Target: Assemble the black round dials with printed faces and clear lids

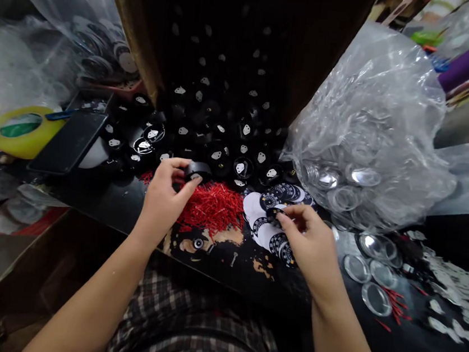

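My left hand (167, 195) is closed around a black round housing (198, 170), thumb on the near side and fingers at its left. It hovers at the back of a heap of thin red pointers (214, 207). To the right, my right hand (306, 232) pinches a dark printed dial disc (276, 213) between thumb and fingers. That disc is over a spread of dial discs (261, 232), some showing white backs and others black printed faces. Behind both hands, many black housings (216, 155) with small white plates lie crowded together.
A large cardboard box (142, 35) opens behind the housings. Plastic bags (376, 124) of clear rings stand at right, with clear round covers (375, 298) nearer. A yellow tape roll (17, 128) and a dark phone (69, 143) lie left. White flat parts (464, 298) are far right.
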The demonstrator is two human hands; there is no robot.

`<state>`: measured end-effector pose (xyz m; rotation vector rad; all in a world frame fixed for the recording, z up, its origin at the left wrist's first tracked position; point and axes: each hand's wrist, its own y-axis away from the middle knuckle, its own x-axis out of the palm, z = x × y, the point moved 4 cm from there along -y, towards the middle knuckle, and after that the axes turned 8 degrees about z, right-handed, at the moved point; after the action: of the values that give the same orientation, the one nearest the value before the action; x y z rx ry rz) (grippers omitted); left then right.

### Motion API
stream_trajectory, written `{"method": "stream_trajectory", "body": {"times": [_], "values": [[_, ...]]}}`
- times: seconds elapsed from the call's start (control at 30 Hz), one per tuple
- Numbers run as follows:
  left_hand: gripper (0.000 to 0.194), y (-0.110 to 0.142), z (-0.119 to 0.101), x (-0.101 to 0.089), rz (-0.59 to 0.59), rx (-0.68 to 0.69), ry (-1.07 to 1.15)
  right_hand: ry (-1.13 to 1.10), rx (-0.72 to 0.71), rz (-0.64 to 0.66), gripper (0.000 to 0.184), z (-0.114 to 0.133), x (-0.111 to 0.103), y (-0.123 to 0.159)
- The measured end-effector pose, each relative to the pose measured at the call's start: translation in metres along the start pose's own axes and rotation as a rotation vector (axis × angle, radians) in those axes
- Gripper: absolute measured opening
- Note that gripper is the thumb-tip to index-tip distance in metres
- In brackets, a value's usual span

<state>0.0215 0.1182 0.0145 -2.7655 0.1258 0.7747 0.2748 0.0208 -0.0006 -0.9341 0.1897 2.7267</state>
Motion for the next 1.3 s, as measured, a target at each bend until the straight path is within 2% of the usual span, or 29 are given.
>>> {"method": "stream_trajectory", "body": {"times": [0.07, 0.17, 0.23, 0.33, 0.4, 0.53, 0.7, 0.9, 1.03, 1.17, 1.23, 1.3], "values": [[0.030, 0.012, -0.005, 0.003, 0.010, -0.118, 0.428, -0.267, 0.029, 0.100, 0.021, 0.004, 0.010, 0.008], [0.031, 0.043, -0.016, 0.029, 0.248, -0.424, 0.962, -0.461, 0.056, 0.187, 0.021, 0.011, 0.021, 0.019], [0.030, 0.065, -0.024, 0.046, 0.368, -0.598, 1.127, -0.441, 0.052, 0.175, 0.020, 0.017, 0.022, 0.026], [0.030, 0.088, -0.030, 0.062, 0.424, -0.717, 1.232, -0.302, 0.014, 0.127, 0.017, 0.028, 0.018, 0.034], [0.031, 0.095, -0.032, 0.067, 0.445, -0.736, 1.268, -0.220, -0.029, 0.130, 0.015, 0.037, 0.018, 0.038], [0.033, 0.099, -0.032, 0.069, 0.464, -0.660, 1.215, -0.063, -0.146, 0.149, 0.010, 0.055, 0.023, 0.042], [0.036, 0.099, -0.025, 0.068, 0.525, -0.640, 1.090, 0.093, -0.173, 0.203, 0.007, 0.057, 0.022, 0.038], [0.031, 0.096, -0.026, 0.064, 0.582, -0.619, 1.041, 0.053, -0.101, 0.326, 0.009, 0.052, 0.020, 0.030], [0.031, 0.097, -0.025, 0.064, 0.589, -0.598, 1.028, 0.007, -0.050, 0.329, 0.011, 0.045, 0.024, 0.030], [0.033, 0.104, -0.023, 0.067, 0.604, -0.573, 0.996, -0.076, 0.002, 0.389, 0.018, 0.035, 0.031, 0.041], [0.032, 0.107, -0.023, 0.067, 0.612, -0.520, 0.946, -0.155, -0.004, 0.433, 0.017, 0.032, 0.035, 0.049], [0.032, 0.109, -0.023, 0.065, 0.602, -0.450, 0.876, -0.185, -0.030, 0.423, 0.016, 0.032, 0.037, 0.056]]}}
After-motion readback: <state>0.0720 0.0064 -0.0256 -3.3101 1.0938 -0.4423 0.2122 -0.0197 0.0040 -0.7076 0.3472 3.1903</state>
